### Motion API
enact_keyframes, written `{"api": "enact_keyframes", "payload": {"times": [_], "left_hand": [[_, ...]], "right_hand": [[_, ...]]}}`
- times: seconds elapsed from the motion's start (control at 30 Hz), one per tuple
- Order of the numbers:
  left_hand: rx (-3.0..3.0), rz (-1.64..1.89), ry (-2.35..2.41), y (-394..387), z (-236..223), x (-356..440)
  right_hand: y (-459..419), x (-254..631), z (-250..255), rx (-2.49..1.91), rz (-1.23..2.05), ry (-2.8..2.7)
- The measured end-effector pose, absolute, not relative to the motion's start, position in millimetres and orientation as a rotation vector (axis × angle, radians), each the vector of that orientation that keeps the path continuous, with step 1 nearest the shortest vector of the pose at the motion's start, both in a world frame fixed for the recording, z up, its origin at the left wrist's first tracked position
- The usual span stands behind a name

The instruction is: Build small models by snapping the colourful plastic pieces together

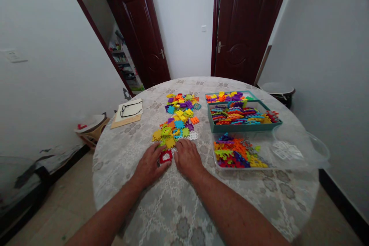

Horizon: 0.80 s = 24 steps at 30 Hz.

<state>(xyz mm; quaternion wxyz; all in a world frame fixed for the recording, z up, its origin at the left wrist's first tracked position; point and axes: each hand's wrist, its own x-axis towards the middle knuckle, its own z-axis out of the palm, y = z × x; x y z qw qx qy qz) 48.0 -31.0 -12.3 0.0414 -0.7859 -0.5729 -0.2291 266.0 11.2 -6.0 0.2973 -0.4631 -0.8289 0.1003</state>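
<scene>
Steadily, keep your left hand (148, 166) where it lies: its fingers are bent at the far left side of the red square piece (161, 157), and its thumb reaches along the near edge. The piece rests close to flat on the patterned tablecloth (184, 200), between your two hands, with a white shape showing inside it. Whether your left fingers truly pinch it or only brace it, I can't tell.

Your right hand (188, 157) is half closed, palm down, fingers curled just beside the piece; what lies under those fingertips is hidden, so I can't say it grips anything.

For good control, I'd let the left thumb and fingers press evenly on opposite edges and leave the finer work to the right fingertips. Keep both wrists low and your knuckles out of your line of sight. Thin plastic like this probably skids on cloth, so light, straight-down pressure should serve better than a sideways push.

Mind the heap of colored pieces (170, 130) just beyond your fingers; a forward nudge could run into it. The white openwork piece (193, 135) lies at its right side, and the open teal box (242, 127) stands farther right.
</scene>
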Motion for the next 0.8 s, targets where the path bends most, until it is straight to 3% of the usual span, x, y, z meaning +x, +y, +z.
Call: {"api": "enact_keyframes", "payload": {"times": [0.63, 0.8], "left_hand": [[-2.694, -0.669, -1.562, -21.6, 4.4, 71.0], [-2.804, -0.693, -1.459, -7.3, 13.3, 81.5]], "right_hand": [[14.4, 274.8, -16.1, -1.201, 0.308, -2.068], [15.2, 278.6, -4.1, -1.252, 0.504, -1.936]]}}
